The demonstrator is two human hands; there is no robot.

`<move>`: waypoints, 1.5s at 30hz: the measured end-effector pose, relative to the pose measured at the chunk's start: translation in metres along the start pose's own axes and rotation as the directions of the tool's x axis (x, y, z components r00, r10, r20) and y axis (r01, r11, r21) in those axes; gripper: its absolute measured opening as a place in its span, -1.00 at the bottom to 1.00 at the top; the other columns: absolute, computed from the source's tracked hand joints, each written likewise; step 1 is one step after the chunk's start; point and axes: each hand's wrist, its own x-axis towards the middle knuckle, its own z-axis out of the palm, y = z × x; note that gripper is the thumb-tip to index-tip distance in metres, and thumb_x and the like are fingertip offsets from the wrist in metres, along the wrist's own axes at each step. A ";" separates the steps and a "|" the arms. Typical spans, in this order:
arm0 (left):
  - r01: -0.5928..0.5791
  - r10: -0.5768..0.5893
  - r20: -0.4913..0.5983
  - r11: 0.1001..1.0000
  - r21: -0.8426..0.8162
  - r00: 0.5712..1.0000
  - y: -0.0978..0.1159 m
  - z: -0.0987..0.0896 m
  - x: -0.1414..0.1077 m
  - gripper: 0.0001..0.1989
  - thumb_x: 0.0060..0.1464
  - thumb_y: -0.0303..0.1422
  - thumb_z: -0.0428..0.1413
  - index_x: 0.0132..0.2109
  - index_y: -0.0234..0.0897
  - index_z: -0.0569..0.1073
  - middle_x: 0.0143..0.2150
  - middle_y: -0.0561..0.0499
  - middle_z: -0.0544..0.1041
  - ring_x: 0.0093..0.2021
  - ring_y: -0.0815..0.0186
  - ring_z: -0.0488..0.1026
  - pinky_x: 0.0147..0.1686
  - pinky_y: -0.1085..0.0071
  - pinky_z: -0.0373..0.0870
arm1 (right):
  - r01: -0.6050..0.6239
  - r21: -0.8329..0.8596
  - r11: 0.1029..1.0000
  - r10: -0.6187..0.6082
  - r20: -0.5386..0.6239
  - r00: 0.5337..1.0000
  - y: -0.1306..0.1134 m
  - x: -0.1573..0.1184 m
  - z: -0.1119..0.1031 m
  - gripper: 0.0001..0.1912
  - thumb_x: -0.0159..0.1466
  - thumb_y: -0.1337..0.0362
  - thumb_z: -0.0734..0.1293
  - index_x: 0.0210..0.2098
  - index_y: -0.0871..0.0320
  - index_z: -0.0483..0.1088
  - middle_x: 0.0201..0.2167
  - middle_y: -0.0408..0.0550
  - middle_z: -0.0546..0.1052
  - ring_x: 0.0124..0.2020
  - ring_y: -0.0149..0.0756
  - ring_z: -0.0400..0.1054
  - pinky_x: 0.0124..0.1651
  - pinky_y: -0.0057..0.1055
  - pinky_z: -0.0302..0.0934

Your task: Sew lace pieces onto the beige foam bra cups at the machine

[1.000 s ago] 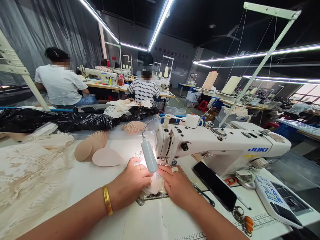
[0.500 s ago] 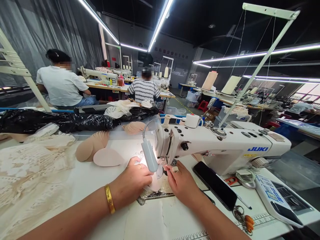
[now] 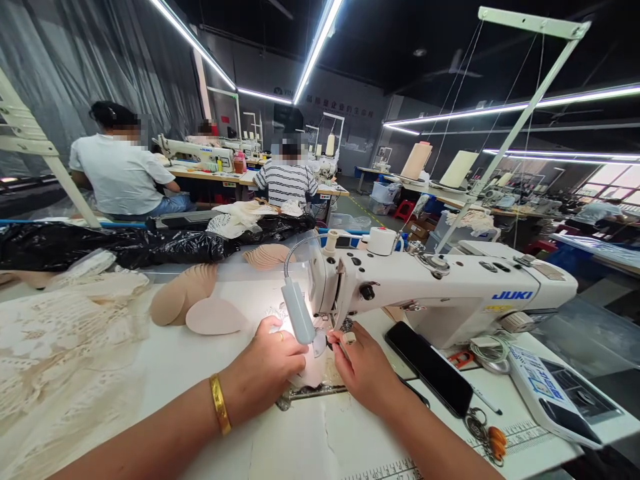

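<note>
Head view: left hand (image 3: 263, 367) curled over pale cloth (image 3: 311, 375); pinching or pressing, can't tell.
Right hand (image 3: 367, 367): fingers bent by the needle end; grip unclear from where I stand.
Table (image 3: 280, 450): white; cloth lies under the machine's (image 3: 450, 293) needle end; lace (image 3: 60, 333) left.
Room: two people (image 3: 120, 170) seated ahead, backs turned.
Around: pads (image 3: 215, 315) beyond left hand, phone (image 3: 429, 369) right.
Blocking: lamp (image 3: 299, 313) covers part of cloth.

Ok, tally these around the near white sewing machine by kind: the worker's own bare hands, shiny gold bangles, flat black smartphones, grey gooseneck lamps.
Bare hands (left hand, right hand): 2
Shiny gold bangle: 1
Flat black smartphone: 1
Grey gooseneck lamp: 1
Total: 5
</note>
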 end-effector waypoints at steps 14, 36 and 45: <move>-0.045 0.046 -0.005 0.998 0.050 0.999 0.020 -0.005 -0.005 -0.72 0.00 -0.66 0.00 -0.22 -0.21 0.41 -0.26 0.07 0.53 -0.35 0.26 0.39 -0.06 0.12 0.14 | 0.101 0.130 0.986 -0.137 0.310 0.941 -0.008 -0.004 -0.009 -0.73 0.27 0.56 0.21 -0.21 0.08 0.40 -0.26 -0.10 0.49 -0.27 -0.26 0.33 -0.16 -0.30 0.16; 0.051 -0.057 0.041 0.992 0.119 0.998 -0.016 -0.007 0.012 -0.77 0.19 -0.55 0.08 -0.10 -0.18 0.53 -0.28 0.00 0.58 -0.19 0.17 0.52 0.08 0.05 0.20 | -0.004 0.074 0.997 -0.017 0.282 0.959 -0.005 -0.002 0.010 -0.71 0.28 0.55 0.18 -0.14 0.09 0.37 -0.22 -0.01 0.47 -0.28 -0.18 0.35 -0.28 -0.28 0.21; -0.063 0.022 0.263 0.987 0.147 0.965 0.072 -0.052 -0.024 -0.70 0.13 -0.26 0.31 -0.06 -0.25 0.45 -0.17 -0.03 0.59 -0.19 0.14 0.55 0.10 0.01 0.25 | 0.044 0.117 0.992 -0.069 0.220 0.973 -0.003 -0.013 0.012 -0.65 0.37 0.47 0.15 0.04 0.05 0.41 -0.17 0.03 0.52 -0.19 -0.13 0.41 -0.19 -0.20 0.36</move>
